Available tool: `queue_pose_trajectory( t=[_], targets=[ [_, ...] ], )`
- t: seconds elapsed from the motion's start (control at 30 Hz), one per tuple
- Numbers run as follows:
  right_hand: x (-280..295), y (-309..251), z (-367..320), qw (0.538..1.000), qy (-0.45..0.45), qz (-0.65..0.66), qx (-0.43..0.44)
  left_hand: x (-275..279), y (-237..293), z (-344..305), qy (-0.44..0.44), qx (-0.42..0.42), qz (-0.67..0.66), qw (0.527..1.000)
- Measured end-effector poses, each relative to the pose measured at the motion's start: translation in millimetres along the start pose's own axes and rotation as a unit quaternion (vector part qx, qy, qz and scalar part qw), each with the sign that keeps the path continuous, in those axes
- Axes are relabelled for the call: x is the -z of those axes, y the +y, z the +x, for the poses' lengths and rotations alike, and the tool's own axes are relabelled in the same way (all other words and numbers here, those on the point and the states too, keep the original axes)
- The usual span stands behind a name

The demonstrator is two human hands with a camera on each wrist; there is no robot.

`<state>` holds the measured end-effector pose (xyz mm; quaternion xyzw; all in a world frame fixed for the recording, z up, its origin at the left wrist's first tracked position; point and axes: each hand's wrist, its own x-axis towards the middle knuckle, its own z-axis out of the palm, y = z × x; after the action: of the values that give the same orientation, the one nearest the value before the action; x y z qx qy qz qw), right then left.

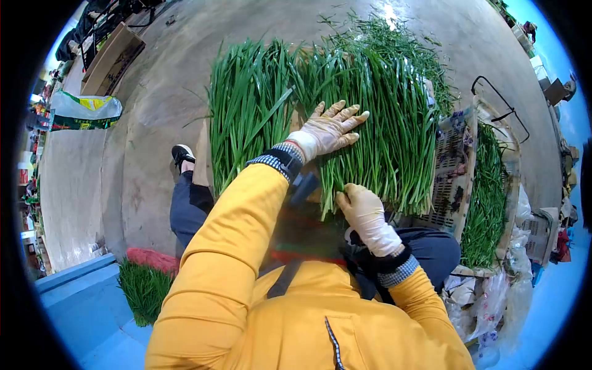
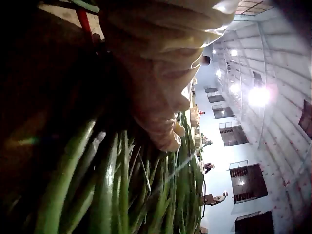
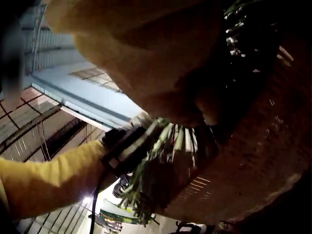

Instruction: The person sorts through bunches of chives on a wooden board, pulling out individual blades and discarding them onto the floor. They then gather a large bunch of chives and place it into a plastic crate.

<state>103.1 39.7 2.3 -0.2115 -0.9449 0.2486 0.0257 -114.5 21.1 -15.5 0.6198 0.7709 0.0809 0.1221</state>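
Observation:
Two broad heaps of long green garlic chives lie side by side in the head view, the left heap and the right heap. My gloved left hand rests with spread fingers on the right heap's left part. In the left wrist view, its glove lies over the green blades. At the lower left corner of that heap, my gloved right hand pinches stem ends with curled fingers. Pale cut ends show just under that glove in the right wrist view; its fingertips are mostly in shadow.
Loose chives lie scattered beyond the heaps. To the right stands a plastic crate beside a basket of greens. Another bundle sits at the lower left, near a blue ledge. A cardboard box stands farther off.

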Motion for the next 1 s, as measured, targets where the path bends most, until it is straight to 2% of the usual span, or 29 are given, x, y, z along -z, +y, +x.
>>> queue_pose_trajectory(
  t=[0.03, 0.1, 0.17, 0.23, 0.3, 0.37, 0.43, 0.47, 0.5, 0.53, 0.57, 0.6, 0.63, 0.67, 0.7, 0.73, 0.77, 0.8, 0.83, 0.9, 0.93, 0.97, 1.0],
  targets=[
    [3.1, 4.8, -1.9, 1.000, 0.001, 0.000, 0.002, -1.9, -1.3, -0.7, 0.007, 0.001, -0.002, 1.000],
    [23.7, 12.0, -6.0, 0.988, -0.007, 0.154, -0.001, -0.7, -1.9, -0.3, 0.011, -0.004, -0.004, 1.000],
    [58.0, 9.5, -12.5, 0.993, -0.016, 0.110, 0.027, 1.9, -0.9, -0.7, -0.013, -0.001, -0.002, 1.000],
    [103.9, -3.4, -19.7, 0.978, -0.196, 0.058, 0.040, 2.4, -2.4, 0.3, -0.018, 0.000, -0.003, 1.000],
    [139.8, 1.5, -34.7, 0.948, -0.303, 0.019, 0.091, 2.9, -1.1, 2.1, -0.019, 0.000, -0.006, 1.000],
    [206.6, -13.1, -31.7, 0.878, -0.455, 0.110, 0.097, 2.3, -1.8, -0.8, -0.012, -0.005, 0.001, 1.000],
    [257.8, 8.0, -52.2, 0.892, -0.384, 0.144, 0.188, 0.4, -2.4, -0.5, -0.005, -0.003, -0.018, 1.000],
    [260.1, 19.8, -72.9, 0.923, -0.242, 0.273, 0.125, 0.8, -2.0, -0.2, -0.010, -0.003, -0.011, 1.000],
    [259.9, 32.2, -90.0, 0.915, -0.089, 0.390, 0.057, 2.5, -0.9, 0.3, -0.014, -0.004, -0.002, 1.000],
    [259.8, 54.8, -86.6, 0.918, 0.066, 0.391, -0.020, 4.2, 0.4, -0.8, -0.008, -0.004, -0.009, 1.000],
    [261.8, 73.1, -72.3, 0.893, 0.218, 0.381, -0.096, 6.0, 0.7, -2.0, -0.008, -0.008, -0.008, 1.000],
    [282.8, 74.6, -36.3, 0.951, 0.168, 0.229, -0.118, 7.6, 0.2, -3.1, 0.018, -0.013, -0.005, 1.000],
    [288.5, 63.9, -1.8, 0.961, 0.183, 0.175, -0.108, 9.9, 2.4, -2.2, 0.044, -0.017, -0.002, 0.999],
    [287.4, 88.7, 31.9, 0.955, 0.196, 0.200, -0.100, 18.2, 10.4, -2.0, 0.082, -0.007, -0.002, 0.997],
    [275.9, 123.8, 60.6, 0.947, 0.209, 0.226, -0.095, 18.4, 16.1, 1.4, 0.077, -0.011, -0.001, 0.997],
    [254.7, 156.7, 89.2, 0.967, 0.201, 0.061, -0.142, 18.4, 22.4, 7.2, 0.140, -0.048, -0.013, 0.989],
    [241.5, 176.2, 106.3, 0.959, 0.188, -0.106, -0.182, 19.5, 28.6, 15.4, 0.206, -0.084, -0.024, 0.975],
    [226.2, 145.1, 95.2, 0.970, 0.193, -0.068, -0.132, 16.7, 40.6, 24.2, 0.234, -0.110, 0.044, 0.965],
    [201.2, 97.5, 76.9, 0.977, 0.193, -0.031, -0.082, 23.9, 56.9, 26.9, 0.207, -0.112, 0.003, 0.972],
    [149.6, 70.6, 57.4, 0.988, 0.078, 0.021, 0.129, 12.6, 64.6, 29.0, 0.162, -0.131, -0.030, 0.978],
    [125.6, 50.4, 38.6, 0.991, 0.040, -0.003, 0.124, 14.6, 63.7, 25.4, 0.101, -0.139, -0.003, 0.985],
    [107.2, 40.5, 23.2, 0.993, 0.003, -0.025, 0.117, 11.1, 60.2, 18.6, 0.077, -0.140, 0.010, 0.987],
    [94.9, 50.2, 17.2, 0.994, 0.006, -0.023, 0.110, 10.0, 56.1, 12.6, 0.036, -0.130, 0.012, 0.991]
  ],
)
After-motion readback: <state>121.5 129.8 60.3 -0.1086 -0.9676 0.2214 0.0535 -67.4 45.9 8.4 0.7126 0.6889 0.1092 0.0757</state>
